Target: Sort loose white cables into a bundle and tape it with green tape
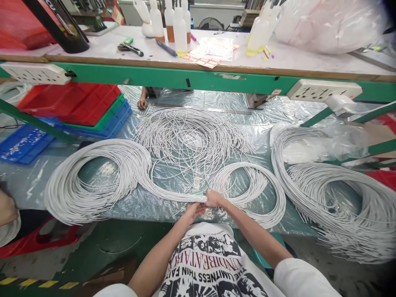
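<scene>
Head view: desk's near edge, right hand clenches cable bundle; left hand half-open, hold unclear; slackening could splay it.

A thick bunch of long, thin, white, bendy wires sits low in the middle of the frame. The wires lie side by side, close together, and dip in a soft curve. On the left side of the frame, the bunch opens into a big, round coil, lying flat, with many loops piled up. Right of the middle, thinner white wire rings lie flat too, overlapping, with open holes inside.
</scene>
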Motion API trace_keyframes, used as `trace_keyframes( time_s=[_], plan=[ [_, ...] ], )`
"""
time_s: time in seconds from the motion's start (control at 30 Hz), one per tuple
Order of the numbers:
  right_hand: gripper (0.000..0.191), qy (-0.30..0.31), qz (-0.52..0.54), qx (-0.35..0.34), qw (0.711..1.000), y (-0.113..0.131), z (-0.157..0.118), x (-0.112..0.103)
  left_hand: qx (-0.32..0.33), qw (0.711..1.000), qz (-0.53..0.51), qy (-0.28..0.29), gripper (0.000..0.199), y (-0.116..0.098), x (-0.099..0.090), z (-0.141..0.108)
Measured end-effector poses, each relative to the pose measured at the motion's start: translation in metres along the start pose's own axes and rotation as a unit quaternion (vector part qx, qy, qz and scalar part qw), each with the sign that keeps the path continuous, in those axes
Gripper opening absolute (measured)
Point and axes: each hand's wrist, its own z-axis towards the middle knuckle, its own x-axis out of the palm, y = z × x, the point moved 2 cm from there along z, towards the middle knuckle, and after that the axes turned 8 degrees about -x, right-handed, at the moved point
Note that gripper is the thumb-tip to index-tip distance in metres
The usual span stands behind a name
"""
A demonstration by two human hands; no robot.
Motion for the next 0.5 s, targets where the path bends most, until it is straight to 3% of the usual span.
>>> trace_keyframes(
  time_s=[0.13, 0.27, 0.37, 0.43, 0.5],
  plan=[
    [0.032, 0.0, -0.003, 0.022, 1.0, 0.0, -0.001, 0.006, -0.012, 0.993, 0.112, 0.025, 0.042, -0.006, -0.018, -0.012],
    [0.033, 0.001, -0.002, 0.035, 0.999, 0.003, -0.003, 0.014, -0.026, 0.956, 0.286, 0.061, 0.051, -0.023, -0.038, -0.034],
    [0.033, 0.001, -0.004, 0.031, 0.999, 0.005, -0.006, 0.018, 0.053, 0.92, 0.389, 0.017, 0.045, -0.054, -0.043, -0.039],
    [0.033, 0.0, -0.008, 0.027, 1.0, 0.006, -0.007, 0.02, 0.12, 0.89, 0.438, -0.03, 0.036, -0.076, -0.04, -0.033],
    [0.032, -0.001, -0.013, 0.023, 1.0, 0.006, -0.007, 0.021, 0.164, 0.857, 0.486, -0.043, 0.031, -0.093, -0.035, -0.024]
  ],
)
